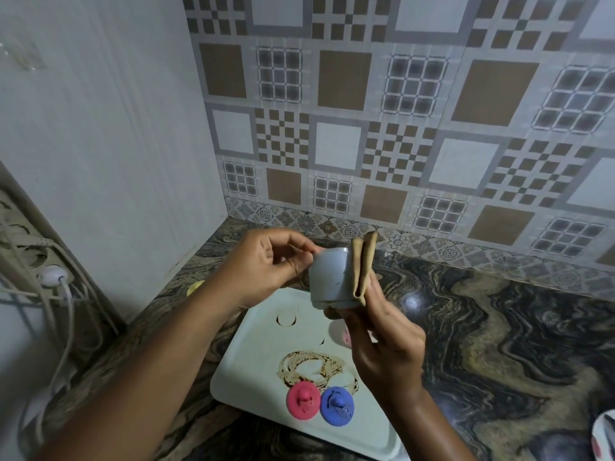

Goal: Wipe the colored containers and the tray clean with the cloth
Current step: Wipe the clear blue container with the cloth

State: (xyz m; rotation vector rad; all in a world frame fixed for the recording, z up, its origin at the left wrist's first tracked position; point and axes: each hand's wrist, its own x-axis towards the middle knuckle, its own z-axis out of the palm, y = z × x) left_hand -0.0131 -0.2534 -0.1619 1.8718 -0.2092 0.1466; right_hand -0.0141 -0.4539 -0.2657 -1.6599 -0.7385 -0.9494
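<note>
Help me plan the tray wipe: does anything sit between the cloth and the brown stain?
Yes. A pink lid and a blue lid sit on the tray, covering the near edge of the stain.

Marbled counter [499, 344], centre right to right edge: lying open. Tray [246, 354], lower centre: a pink lid [302, 399] and a blue lid [336, 406] sitting side by side at its lower end, its left part lying bare. Left hand [266, 264], right hand [386, 347], grey container [327, 277] and cloth [364, 264]: hanging over the tray's upper end, blocking centre frame. Wall [116, 144] and cables [66, 304]: closing off the left.
</note>
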